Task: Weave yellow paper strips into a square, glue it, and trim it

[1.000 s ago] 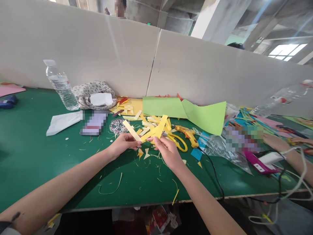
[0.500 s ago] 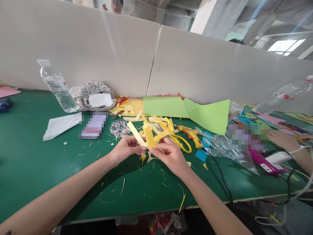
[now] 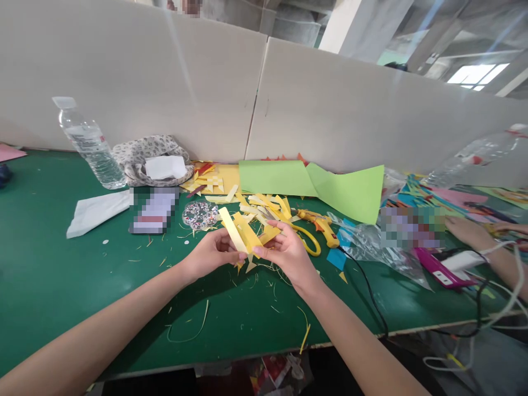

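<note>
A pale partition (image 3: 185, 88) with a seam down its middle closes off the far edge of a green tabletop (image 3: 136, 313), with a concrete column (image 3: 363, 27) and a window (image 3: 476, 75) beyond. Near the middle, above scattered offcuts, the left hand (image 3: 210, 253) has its grip pinched on the lower end of a pale yellow strip (image 3: 232, 228); the right hand (image 3: 289, 256) has its grip closed on a brighter yellow strip (image 3: 247, 231) just beside it, the thumbs almost meeting.

Right behind the hands a heap of yellow paper pieces (image 3: 258, 205) crowds the space, with a yellow looped handle (image 3: 315, 242) and a yellow glue gun (image 3: 315, 221) close to the right hand. The gun's black cord (image 3: 367, 294) runs to the front edge, past blue paper (image 3: 337, 257) and a crumpled clear bag (image 3: 373, 247). Green sheets (image 3: 274, 177) lie along the partition. To the left are a flat packet of beads (image 3: 200, 214), a blurred phone (image 3: 154, 212), white paper (image 3: 97, 212), a patterned pouch (image 3: 136, 147) and a water bottle (image 3: 91, 148). At far right, another person's hand (image 3: 466, 231) rests near a magenta power strip (image 3: 441, 269).
</note>
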The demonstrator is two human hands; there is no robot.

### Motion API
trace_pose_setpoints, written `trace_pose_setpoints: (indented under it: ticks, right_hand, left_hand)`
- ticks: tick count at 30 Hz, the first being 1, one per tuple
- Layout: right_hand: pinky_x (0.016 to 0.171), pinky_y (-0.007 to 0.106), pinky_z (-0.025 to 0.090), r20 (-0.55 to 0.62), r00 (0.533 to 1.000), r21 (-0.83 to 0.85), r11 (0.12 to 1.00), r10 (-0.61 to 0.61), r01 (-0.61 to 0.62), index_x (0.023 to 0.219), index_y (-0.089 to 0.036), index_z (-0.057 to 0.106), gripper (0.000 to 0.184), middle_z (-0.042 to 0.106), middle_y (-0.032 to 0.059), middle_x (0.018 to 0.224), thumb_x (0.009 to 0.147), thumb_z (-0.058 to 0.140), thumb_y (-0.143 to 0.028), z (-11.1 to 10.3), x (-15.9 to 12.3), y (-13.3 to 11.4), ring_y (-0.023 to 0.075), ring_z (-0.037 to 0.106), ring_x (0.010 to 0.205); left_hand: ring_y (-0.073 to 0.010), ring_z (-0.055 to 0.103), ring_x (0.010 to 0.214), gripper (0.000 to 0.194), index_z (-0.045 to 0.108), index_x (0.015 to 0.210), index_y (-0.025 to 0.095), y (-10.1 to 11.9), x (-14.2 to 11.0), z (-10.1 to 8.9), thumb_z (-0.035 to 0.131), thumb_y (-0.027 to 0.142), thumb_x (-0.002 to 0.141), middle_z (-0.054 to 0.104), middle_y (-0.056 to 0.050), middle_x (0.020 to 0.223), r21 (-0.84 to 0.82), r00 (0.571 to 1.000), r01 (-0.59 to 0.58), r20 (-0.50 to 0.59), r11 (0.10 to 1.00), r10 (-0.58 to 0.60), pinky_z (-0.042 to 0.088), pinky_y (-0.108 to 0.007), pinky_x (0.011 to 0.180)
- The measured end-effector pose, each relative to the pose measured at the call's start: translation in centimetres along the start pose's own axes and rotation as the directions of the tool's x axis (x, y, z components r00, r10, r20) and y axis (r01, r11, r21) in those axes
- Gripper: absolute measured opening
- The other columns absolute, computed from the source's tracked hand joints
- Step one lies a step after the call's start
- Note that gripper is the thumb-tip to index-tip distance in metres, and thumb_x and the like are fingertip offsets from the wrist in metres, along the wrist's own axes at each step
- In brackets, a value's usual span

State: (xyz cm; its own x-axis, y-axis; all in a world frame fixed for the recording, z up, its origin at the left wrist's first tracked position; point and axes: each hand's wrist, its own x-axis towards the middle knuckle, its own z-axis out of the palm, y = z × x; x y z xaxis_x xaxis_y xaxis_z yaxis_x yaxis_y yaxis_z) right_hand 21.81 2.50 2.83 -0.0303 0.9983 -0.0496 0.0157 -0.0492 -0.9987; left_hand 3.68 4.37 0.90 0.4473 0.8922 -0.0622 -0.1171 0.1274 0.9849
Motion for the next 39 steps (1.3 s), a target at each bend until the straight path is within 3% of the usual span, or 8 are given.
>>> trace_pose_setpoints:
  ticks: [5, 9, 13, 16, 24, 29, 34, 39]
  right_hand:
    - [0.071, 0.029, 0.051, -0.261, 0.953, -0.039, 0.988, -0.156, 0.151, 0.111, -0.024, 0.049, 0.058, 0.063, -0.0003, 0.082, 0.060, 0.075, -0.027, -1.8, 0.6, -1.1, 0.0146, 0.061, 0.076]
    - [0.063, 0.030, 0.048, -0.013, 0.988, -0.408, 0.903, -0.151, 0.133, 0.090, -0.023, 0.064, 0.030, 0.065, 0.0010, 0.075, 0.063, 0.071, -0.034, -2.2, 0.5, -1.1, 0.0151, 0.060, 0.067]
    - [0.052, 0.029, 0.039, 0.157, 0.935, -0.822, 0.482, -0.319, 0.303, 0.073, -0.023, 0.066, 0.018, 0.064, 0.0023, 0.065, 0.076, 0.060, -0.040, -1.3, 0.2, 0.3, 0.0170, 0.056, 0.059]
    - [0.052, 0.028, 0.037, 0.271, 0.885, -0.897, 0.234, -0.377, 0.375, 0.070, -0.021, 0.065, 0.025, 0.065, 0.0039, 0.067, 0.085, 0.049, -0.035, -0.7, 0.4, 1.5, 0.0183, 0.059, 0.063]
    - [0.060, 0.028, 0.044, 0.341, 0.851, -0.907, 0.097, -0.398, 0.409, 0.102, -0.016, 0.061, 0.023, 0.068, 0.0078, 0.088, 0.087, 0.048, -0.029, 1.8, 3.0, 1.4, 0.0210, 0.062, 0.084]
    - [0.059, 0.031, 0.043, 0.458, 0.837, -0.888, -0.117, -0.300, 0.444, 0.113, -0.008, 0.054, 0.031, 0.067, 0.0135, 0.080, 0.085, 0.050, -0.020, 4.6, 4.2, 0.8, 0.0247, 0.062, 0.076]
    - [0.065, 0.033, 0.042, 0.520, 0.814, -0.854, -0.154, -0.259, 0.497, 0.112, -0.008, 0.056, 0.040, 0.067, 0.0133, 0.079, 0.075, 0.045, 0.002, 4.9, 4.0, 0.4, 0.0248, 0.061, 0.078]
    - [0.063, 0.032, 0.044, 0.439, 0.840, -0.895, -0.072, -0.318, 0.440, 0.112, -0.012, 0.055, 0.039, 0.067, 0.0109, 0.083, 0.077, 0.040, -0.002, 2.4, 3.9, 0.0, 0.0226, 0.062, 0.079]
  left_hand:
    - [-0.0143, 0.064, 0.075, 0.045, 0.058, 0.105, 0.019, 0.5, 0.3, -1.5, 0.075, 0.025, 0.064, 0.065, 0.000, 0.074, -0.119, 0.938, -0.111, -0.341, 0.987, 0.064, 0.050, -0.022, 0.062]
    - [-0.0114, 0.063, 0.077, 0.036, 0.060, 0.095, 0.019, 0.8, 0.8, -2.9, 0.077, 0.024, 0.063, 0.062, 0.002, 0.074, -0.299, 0.853, -0.218, -0.521, 0.929, 0.032, 0.049, -0.016, 0.060]
    - [-0.0086, 0.062, 0.073, 0.031, 0.061, 0.086, 0.018, 0.7, 1.1, -3.1, 0.078, 0.024, 0.061, 0.061, 0.003, 0.071, -0.342, 0.858, -0.206, -0.514, 0.917, 0.001, 0.047, -0.013, 0.057]
    - [-0.0083, 0.062, 0.071, 0.031, 0.061, 0.083, 0.017, 0.6, 1.0, -2.7, 0.079, 0.026, 0.060, 0.062, 0.002, 0.070, -0.312, 0.870, -0.163, -0.492, 0.936, -0.013, 0.046, -0.012, 0.056]
    - [-0.0085, 0.061, 0.063, 0.032, 0.062, 0.077, 0.015, -0.5, 1.6, -2.5, 0.081, 0.028, 0.055, 0.060, 0.003, 0.063, -0.278, 0.879, -0.178, -0.477, 0.944, 0.026, 0.043, -0.014, 0.050]
    - [-0.0070, 0.059, 0.060, 0.031, 0.061, 0.078, 0.016, -0.7, 1.7, -2.6, 0.080, 0.027, 0.056, 0.060, 0.004, 0.064, -0.293, 0.887, -0.206, -0.458, 0.934, 0.052, 0.042, -0.013, 0.048]
    - [-0.0065, 0.058, 0.059, 0.032, 0.062, 0.082, 0.017, -0.5, 1.5, -2.6, 0.079, 0.028, 0.058, 0.059, 0.004, 0.064, -0.279, 0.896, -0.211, -0.439, 0.937, 0.071, 0.041, -0.013, 0.049]
    - [-0.0050, 0.056, 0.056, 0.034, 0.062, 0.088, 0.017, -0.6, 1.6, -2.5, 0.078, 0.028, 0.060, 0.058, 0.003, 0.069, -0.274, 0.901, -0.195, -0.431, 0.942, 0.061, 0.041, -0.013, 0.049]
